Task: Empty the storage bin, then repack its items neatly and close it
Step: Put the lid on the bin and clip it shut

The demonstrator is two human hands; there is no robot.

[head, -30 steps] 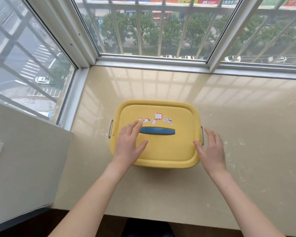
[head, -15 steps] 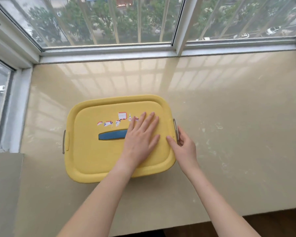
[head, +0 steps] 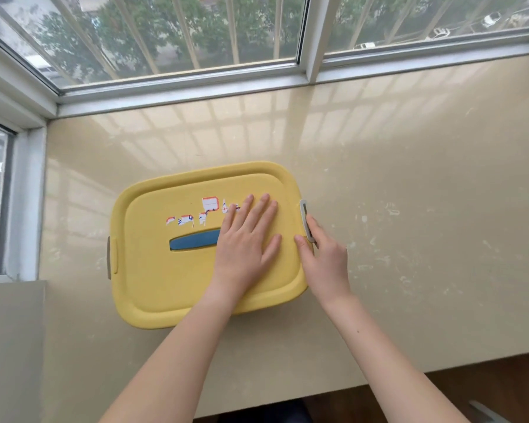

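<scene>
Left hand [head: 245,242] slid right, now flat, pressing the right half of the yellow storage bin [head: 159,279]; right hand [head: 327,261] closed in, pinching the grey side latch [head: 305,221]. Bin sits centre-frame on the beige sill [head: 409,193], shut. Rigid smooth plastic, probably light: pop both latches, lift by the blue handle [head: 193,242].

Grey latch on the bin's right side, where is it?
Head view: the grey latch is on the right edge of the yellow bin, held by the right hand.
</scene>
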